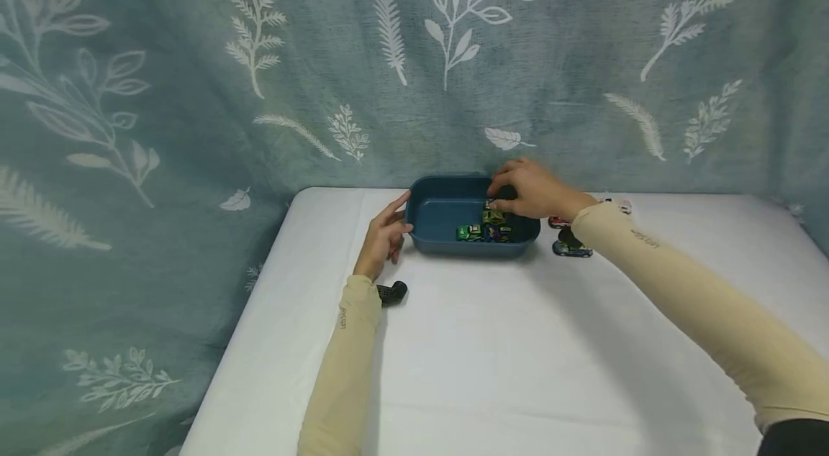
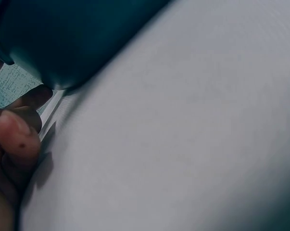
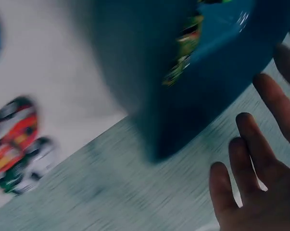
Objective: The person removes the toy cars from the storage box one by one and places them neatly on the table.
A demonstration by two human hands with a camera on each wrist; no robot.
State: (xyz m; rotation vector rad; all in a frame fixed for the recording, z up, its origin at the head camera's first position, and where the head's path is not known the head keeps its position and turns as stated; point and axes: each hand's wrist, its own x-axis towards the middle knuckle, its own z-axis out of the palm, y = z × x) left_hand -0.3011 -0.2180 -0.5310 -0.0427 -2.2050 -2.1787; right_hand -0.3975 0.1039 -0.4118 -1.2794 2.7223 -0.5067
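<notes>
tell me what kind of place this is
Probably a makeshift indoor recording setup, not a lived-in room: a white-covered table, a leaf-print curtain hung as backdrop, and only a blue bin of toy cars.

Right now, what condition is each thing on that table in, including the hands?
Blue bin: upright, open-topped, toy cars inside.
Toy cars in bin: lying clustered at its right end.
Toy cars on table: loose, right of the bin.
Left hand: fingers straight, touching the bin's left end.
Right hand: over the bin's right end, fingers spread.
</notes>
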